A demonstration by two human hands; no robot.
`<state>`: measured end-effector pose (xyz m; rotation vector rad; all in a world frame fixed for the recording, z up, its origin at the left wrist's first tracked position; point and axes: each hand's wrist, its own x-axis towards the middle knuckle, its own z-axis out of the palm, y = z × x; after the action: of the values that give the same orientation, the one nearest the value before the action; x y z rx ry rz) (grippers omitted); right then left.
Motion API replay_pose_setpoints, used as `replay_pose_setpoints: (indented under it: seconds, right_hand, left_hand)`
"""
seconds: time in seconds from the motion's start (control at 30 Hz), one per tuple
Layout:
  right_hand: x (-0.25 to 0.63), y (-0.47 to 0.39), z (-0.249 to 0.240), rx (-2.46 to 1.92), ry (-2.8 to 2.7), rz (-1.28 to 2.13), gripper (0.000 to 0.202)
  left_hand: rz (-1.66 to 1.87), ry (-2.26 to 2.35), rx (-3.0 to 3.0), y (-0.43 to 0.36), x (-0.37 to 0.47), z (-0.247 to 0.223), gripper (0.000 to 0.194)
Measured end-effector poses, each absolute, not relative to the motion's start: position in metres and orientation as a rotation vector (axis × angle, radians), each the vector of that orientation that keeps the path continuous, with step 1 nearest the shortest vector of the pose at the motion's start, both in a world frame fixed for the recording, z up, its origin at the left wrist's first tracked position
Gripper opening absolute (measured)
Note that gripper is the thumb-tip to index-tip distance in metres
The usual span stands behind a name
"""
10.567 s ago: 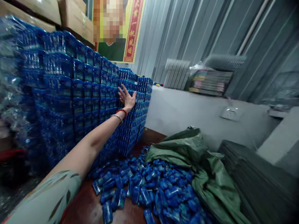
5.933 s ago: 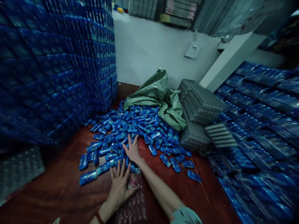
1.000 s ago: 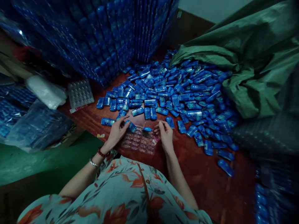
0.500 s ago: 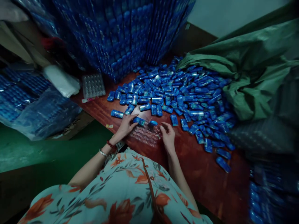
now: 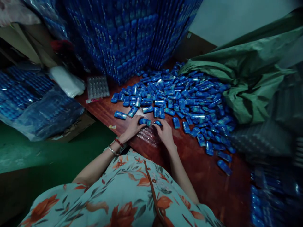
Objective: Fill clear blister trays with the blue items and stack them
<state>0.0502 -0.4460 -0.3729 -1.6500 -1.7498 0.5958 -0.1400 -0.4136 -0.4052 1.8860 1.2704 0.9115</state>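
Note:
My left hand is closed, thumb and fingers around the end of a small blue plastic-cased item with a glossy label. Just right of it, my right hand pinches a second blue item, partly covered by the fingers. The two items nearly meet end to end. Beneath both hands lies a clear plastic blister tray with rows of ridges, its edges partly hidden by my hands. Several more blue items lie just beyond my fingertips on the red-brown table.
A large heap of blue items spreads over the table's back and right. Behind it rises a tall stack of filled blue trays. Another clear tray sits at the left edge. Green sheeting drapes at right; bagged blue packs stand left.
My right hand has moved left and away from me, off the tray's right side, and closed on the second blue item. My left hand stays on its item. The view has shifted slightly.

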Motion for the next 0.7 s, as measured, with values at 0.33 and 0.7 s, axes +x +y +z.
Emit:
replay_pose_setpoints:
  seconds: [0.33, 0.7]
  right_hand:
    - [0.072, -0.428, -0.404, -1.471, -0.831, 1.091, 0.043]
    - [0.088, -0.438, -0.384, -1.429, -0.94, 1.276, 0.045]
  left_hand:
    - [0.876, 1.327, 1.921, -0.417, -0.136, -0.409, 0.025]
    - [0.887, 1.234, 1.942, -0.42, -0.146, -0.409, 0.037]
